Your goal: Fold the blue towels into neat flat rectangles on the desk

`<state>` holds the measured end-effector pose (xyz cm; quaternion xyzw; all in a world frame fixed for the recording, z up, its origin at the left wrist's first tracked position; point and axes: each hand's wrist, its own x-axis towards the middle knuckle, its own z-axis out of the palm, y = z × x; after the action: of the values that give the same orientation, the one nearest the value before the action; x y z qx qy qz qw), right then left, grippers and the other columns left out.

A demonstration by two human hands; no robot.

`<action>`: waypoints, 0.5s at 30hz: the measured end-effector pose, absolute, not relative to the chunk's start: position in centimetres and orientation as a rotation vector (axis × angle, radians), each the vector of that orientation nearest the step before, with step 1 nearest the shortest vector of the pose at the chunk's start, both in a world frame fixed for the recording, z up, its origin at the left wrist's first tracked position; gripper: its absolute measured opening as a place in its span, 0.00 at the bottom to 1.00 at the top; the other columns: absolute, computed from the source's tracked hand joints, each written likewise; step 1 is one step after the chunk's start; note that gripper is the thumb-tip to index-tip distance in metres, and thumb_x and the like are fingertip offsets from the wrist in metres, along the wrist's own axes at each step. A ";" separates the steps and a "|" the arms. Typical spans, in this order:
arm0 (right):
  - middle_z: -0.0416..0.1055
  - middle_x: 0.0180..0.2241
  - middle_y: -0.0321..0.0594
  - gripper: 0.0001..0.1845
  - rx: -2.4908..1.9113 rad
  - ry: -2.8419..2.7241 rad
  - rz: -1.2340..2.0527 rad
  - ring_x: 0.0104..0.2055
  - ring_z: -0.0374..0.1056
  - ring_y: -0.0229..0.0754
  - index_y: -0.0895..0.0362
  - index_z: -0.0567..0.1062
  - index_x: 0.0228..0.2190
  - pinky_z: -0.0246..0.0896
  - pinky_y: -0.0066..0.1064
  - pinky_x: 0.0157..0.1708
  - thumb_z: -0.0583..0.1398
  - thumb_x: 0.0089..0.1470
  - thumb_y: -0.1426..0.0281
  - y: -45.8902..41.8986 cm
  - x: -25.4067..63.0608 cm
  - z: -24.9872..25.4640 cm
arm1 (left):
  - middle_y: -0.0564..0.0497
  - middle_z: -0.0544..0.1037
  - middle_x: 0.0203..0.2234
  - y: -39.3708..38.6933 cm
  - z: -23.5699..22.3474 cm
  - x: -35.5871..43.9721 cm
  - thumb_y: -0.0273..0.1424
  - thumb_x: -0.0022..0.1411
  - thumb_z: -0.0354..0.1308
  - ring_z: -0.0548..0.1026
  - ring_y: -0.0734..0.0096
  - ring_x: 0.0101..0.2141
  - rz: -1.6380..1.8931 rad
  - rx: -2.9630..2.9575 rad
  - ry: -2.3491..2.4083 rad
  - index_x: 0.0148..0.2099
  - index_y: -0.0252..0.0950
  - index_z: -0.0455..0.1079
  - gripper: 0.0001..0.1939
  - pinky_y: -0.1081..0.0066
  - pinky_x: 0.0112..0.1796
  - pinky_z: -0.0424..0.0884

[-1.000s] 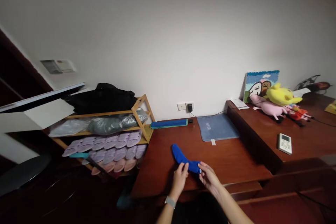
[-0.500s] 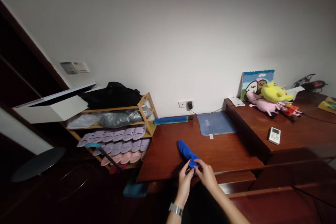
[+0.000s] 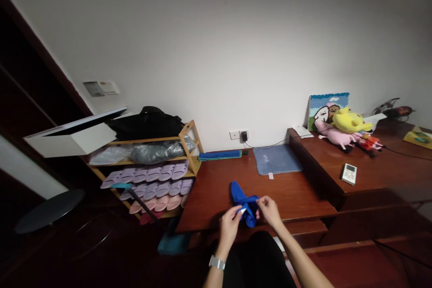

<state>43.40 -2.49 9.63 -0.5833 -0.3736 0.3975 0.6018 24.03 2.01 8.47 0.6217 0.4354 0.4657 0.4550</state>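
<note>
Desk (image 3: 286, 193): held blue cloth (image 3: 239, 193) near its front edge. Judged partway worked: the near end was loosened into separate flaps; the far length remained a narrow, unspread bundle. Left hand (image 3: 230, 224) pinched one flap, right hand (image 3: 269, 210) another. White patch (image 3: 242, 211) by left fingertips, possibly a label.

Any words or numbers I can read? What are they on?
No text reads clearly.
Grey-blue cloth: pale lettering, too blurred.
White tag at its edge: too small.
White remote: any marks too small.
Yellow thing far right: markings too blurred.
Bright blue cloth: white patch, no readable writing.
</note>
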 end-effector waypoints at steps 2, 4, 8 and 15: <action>0.66 0.15 0.31 0.31 -1.338 -0.716 0.762 0.17 0.64 0.40 0.52 0.66 0.24 0.60 0.30 0.21 0.65 0.41 0.38 -2.9 47.0 11.2 | 0.39 0.84 0.43 3.7 10.9 21.4 0.54 0.58 0.62 0.83 0.51 0.45 1.278 1.601 1.191 0.45 0.36 0.79 0.27 0.57 0.49 0.78; 0.63 0.15 0.28 0.32 -1.293 -0.497 0.606 0.17 0.61 0.35 0.53 0.65 0.23 0.57 0.27 0.19 0.68 0.36 0.40 -4.0 51.1 12.9 | 0.37 0.84 0.45 5.5 13.4 18.0 0.56 0.60 0.58 0.82 0.50 0.46 1.471 1.598 1.346 0.48 0.34 0.77 0.31 0.55 0.50 0.77; 0.67 0.18 0.28 0.26 -1.092 -0.226 0.568 0.19 0.65 0.34 0.54 0.68 0.28 0.59 0.24 0.18 0.71 0.33 0.52 -8.0 58.2 15.6 | 0.35 0.83 0.46 8.0 17.6 11.0 0.60 0.59 0.54 0.79 0.45 0.50 1.670 1.566 1.641 0.48 0.33 0.77 0.35 0.48 0.55 0.72; 0.73 0.22 0.34 0.20 -1.058 -0.061 0.476 0.24 0.74 0.41 0.56 0.71 0.32 0.67 0.25 0.19 0.69 0.35 0.63 -15.1 63.3 17.7 | 0.41 0.84 0.44 7.7 22.3 5.6 0.63 0.50 0.62 0.80 0.46 0.49 1.516 1.594 1.529 0.44 0.36 0.79 0.36 0.49 0.55 0.73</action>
<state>63.34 -15.11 17.69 -0.4998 -0.0287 0.2250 0.8359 5.58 7.75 22.32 0.5792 0.5556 0.5508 0.2290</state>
